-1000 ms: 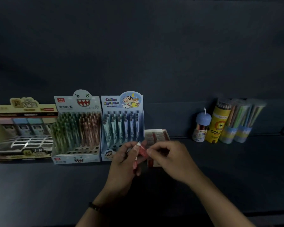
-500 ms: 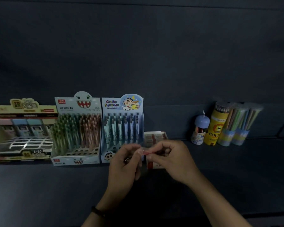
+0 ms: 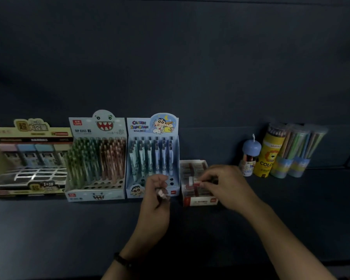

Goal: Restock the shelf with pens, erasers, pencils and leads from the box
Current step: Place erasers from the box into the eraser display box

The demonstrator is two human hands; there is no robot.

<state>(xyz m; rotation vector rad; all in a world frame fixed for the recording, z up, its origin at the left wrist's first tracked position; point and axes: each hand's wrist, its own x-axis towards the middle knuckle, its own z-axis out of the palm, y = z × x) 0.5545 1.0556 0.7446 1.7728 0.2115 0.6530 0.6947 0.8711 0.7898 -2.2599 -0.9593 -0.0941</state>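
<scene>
Where both hands met over one small packet half a second ago, they have now parted. In front of the cartoon pen display, the left hand has dropped back, its fingers curled round a few small pale pieces (spare erasers, most likely; too dim to be sure). Farther right, a red-and-white eraser sits just over the open eraser box on the shelf, pinched between thumb and fingertips of the right hand, which carried it there. I judge it is about to be slotted in, with the left hand's stock to follow.
</scene>
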